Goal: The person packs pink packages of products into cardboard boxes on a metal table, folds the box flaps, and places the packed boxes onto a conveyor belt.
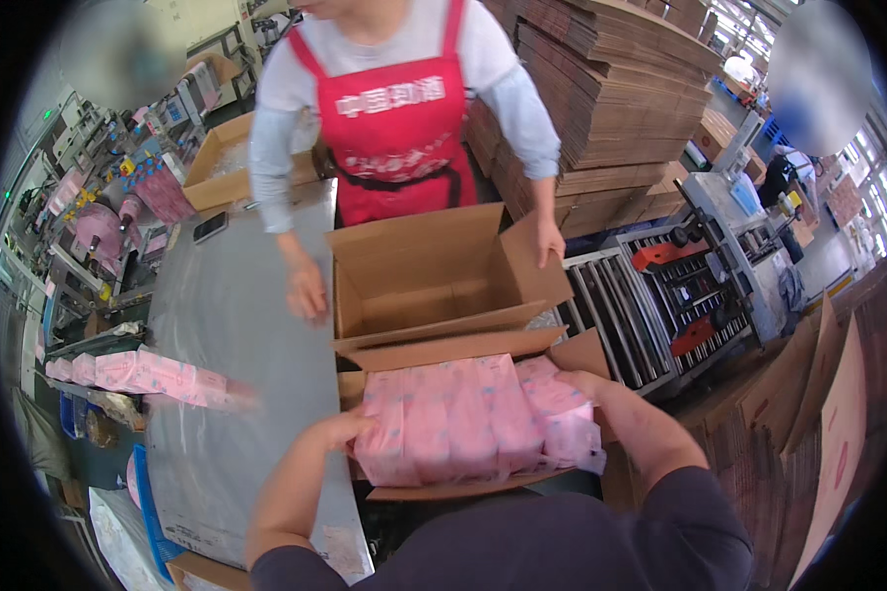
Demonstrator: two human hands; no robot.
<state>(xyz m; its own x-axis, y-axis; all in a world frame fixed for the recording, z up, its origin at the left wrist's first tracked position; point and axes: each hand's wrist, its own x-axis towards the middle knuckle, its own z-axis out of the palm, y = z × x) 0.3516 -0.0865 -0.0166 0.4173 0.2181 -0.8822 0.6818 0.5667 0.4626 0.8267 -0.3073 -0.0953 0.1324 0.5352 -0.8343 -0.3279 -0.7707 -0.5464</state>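
Observation:
A row of several pink plastic-wrapped packs sits in the mouth of the nearer cardboard box, between its raised flaps. My left hand presses against the left end of the row. At the right end, my right hand grips the last pack, which tilts a little away from the others. Together the two hands squeeze the row from both sides; some fingertips are hidden by the packs. How deep the packs sit in the box cannot be seen.
Across from me a person in a red apron stands at an open cardboard box, one hand on its flap. A metal table lies left, with a phone and a line of pink packs. A roller conveyor and stacked flat cardboard stand right.

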